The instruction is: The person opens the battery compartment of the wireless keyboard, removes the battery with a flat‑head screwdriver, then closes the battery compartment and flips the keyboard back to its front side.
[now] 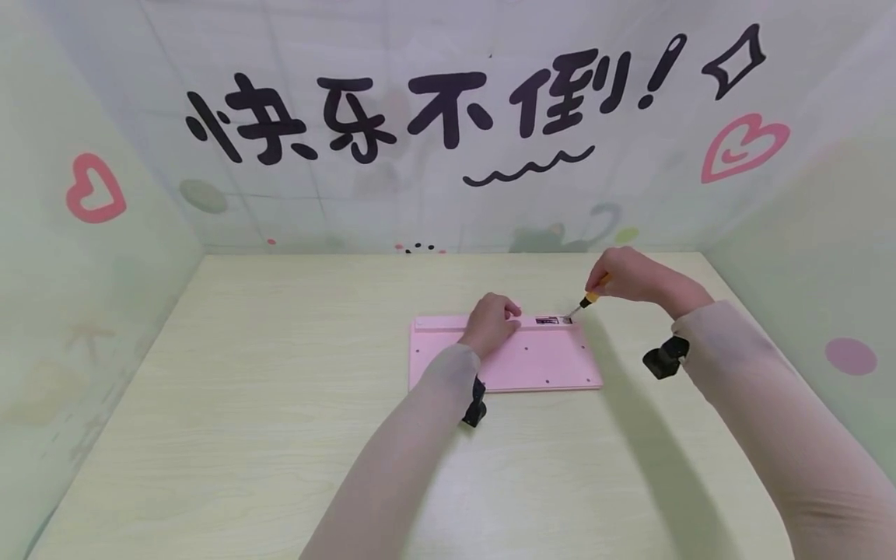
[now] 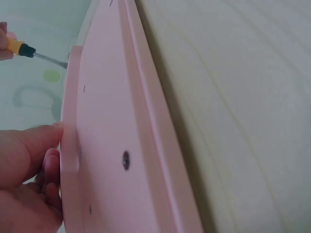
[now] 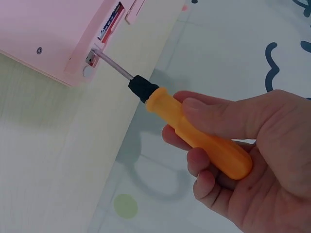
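A pink keyboard lies underside up on the table, small screws dotting its back. My left hand holds its raised far edge, with thumb and bent fingers against the pink ridge in the left wrist view. The right hand grips the orange handle of a screwdriver. Its metal tip touches a small slot near the keyboard's corner, where a little metal-ended piece shows. Beside that slot, a battery sits in an uncovered compartment.
A narrow pink strip lies just beyond the keyboard's far edge. The pale wooden table is bounded by printed fabric walls at the back and both sides. A black wrist camera hangs below the right sleeve.
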`<action>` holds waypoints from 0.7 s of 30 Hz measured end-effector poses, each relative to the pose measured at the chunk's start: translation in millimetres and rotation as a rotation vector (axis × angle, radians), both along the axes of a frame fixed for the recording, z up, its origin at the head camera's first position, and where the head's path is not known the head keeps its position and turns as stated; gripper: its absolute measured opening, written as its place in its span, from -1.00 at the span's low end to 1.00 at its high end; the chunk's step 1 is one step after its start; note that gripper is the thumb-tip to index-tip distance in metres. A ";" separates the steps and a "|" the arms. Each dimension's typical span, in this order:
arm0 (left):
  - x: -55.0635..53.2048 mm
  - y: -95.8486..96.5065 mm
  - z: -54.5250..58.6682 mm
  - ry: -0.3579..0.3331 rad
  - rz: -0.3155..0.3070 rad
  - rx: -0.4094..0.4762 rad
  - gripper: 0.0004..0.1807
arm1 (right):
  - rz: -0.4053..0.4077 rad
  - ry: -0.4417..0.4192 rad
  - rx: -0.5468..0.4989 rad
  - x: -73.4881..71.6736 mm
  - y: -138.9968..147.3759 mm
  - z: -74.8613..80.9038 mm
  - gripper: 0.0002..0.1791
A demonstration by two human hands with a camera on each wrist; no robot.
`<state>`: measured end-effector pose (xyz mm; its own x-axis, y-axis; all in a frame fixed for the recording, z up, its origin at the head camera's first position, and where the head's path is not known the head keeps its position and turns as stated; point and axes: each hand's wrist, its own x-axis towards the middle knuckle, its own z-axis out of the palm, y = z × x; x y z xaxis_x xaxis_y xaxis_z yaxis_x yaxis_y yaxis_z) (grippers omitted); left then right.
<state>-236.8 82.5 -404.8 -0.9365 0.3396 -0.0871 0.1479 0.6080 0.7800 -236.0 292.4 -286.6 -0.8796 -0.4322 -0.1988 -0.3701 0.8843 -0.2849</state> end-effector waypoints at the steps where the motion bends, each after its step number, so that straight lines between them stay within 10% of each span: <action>1: 0.1 -0.3 0.5 0.000 -0.001 0.000 -0.84 | 0.001 0.003 0.008 -0.6 -0.3 0.0 -0.89; 21: 1.6 -1.1 2.1 0.023 -0.013 -0.001 -0.83 | -0.011 -0.008 0.001 -0.2 -3.6 3.8 -0.90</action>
<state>-235.2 81.4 -402.6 -0.9337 0.3519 -0.0660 0.1738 0.6066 0.7757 -236.2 288.8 -282.8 -0.8828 -0.4222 -0.2062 -0.3579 0.8886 -0.2871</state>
